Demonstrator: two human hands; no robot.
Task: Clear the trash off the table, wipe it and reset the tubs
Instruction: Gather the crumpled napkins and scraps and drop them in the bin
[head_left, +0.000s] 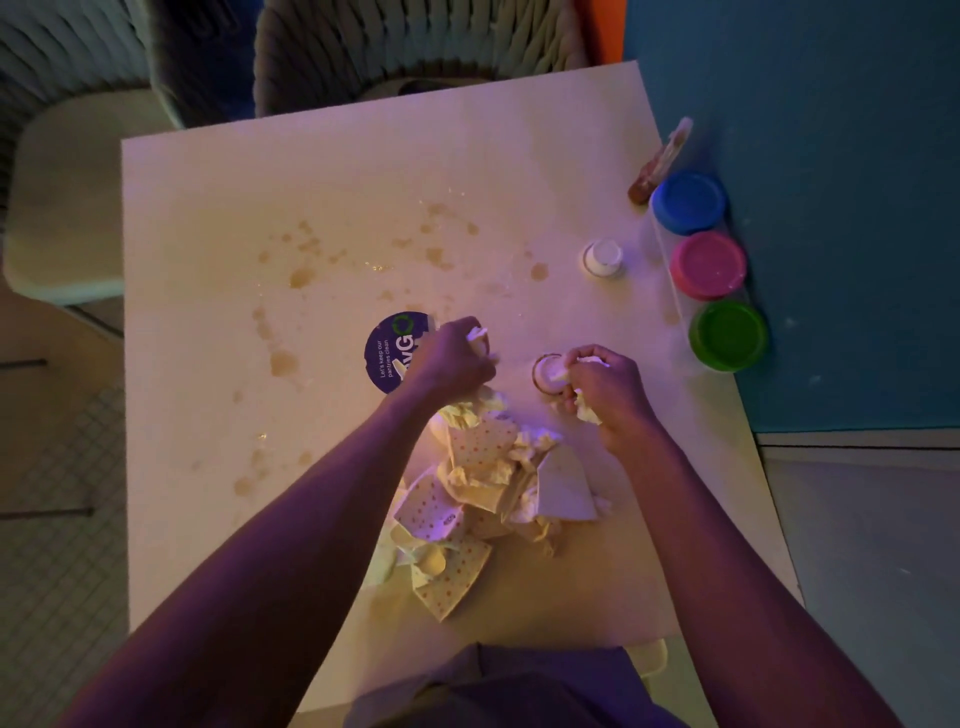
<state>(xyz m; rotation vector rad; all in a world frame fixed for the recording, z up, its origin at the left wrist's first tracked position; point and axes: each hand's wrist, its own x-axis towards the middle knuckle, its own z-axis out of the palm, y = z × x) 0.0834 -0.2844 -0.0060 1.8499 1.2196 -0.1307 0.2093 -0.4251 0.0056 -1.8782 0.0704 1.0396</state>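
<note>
The square white counter carried a scatter of brownish spill stains across its far and left parts. Near its front edge lay a heap of crumpled pale napkins and torn dotted paper wrappers.

The left hand was curled just beyond the heap, its grip closed on a small wad of white paper that showed between the fingers. The hand partly covered a round dark-blue sticker with white lettering lying flat on the counter.

The right hand sat a little to the right, its grip closed round a crumpled white tissue that stuck out above and below the fingers. Its fingertips touched a small round container with a brown rim and pale contents standing on the counter.

Along the right edge stood three clear plastic tubs in a row: one with a blue lid farthest away, one with a pink lid in the middle, one with a green lid nearest. A small white-capped shaker stood just left of the pink one, and a slim brown bottle lay tilted beyond the blue one.

Woven grey chairs stood at the far side.
</note>
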